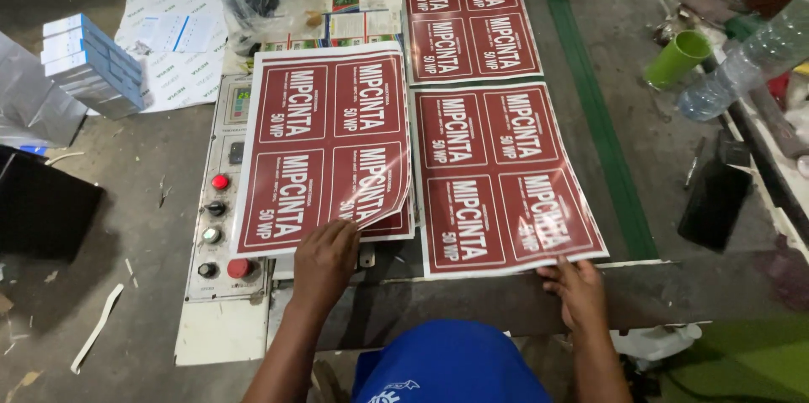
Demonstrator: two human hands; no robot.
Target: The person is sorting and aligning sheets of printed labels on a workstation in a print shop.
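Right hand (580,285) flat, grip apart, pressing red sheet (506,175); left hand (324,255) grip pinching stack sheet (324,142).

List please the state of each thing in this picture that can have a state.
left hand: lifting the top sheet's corner
top sheet: near corner curled up off the stack
right hand: fingers on the near edge of the flat sheet
flat sheet: lying flat
green cup: on its side
clear bottle: lying down
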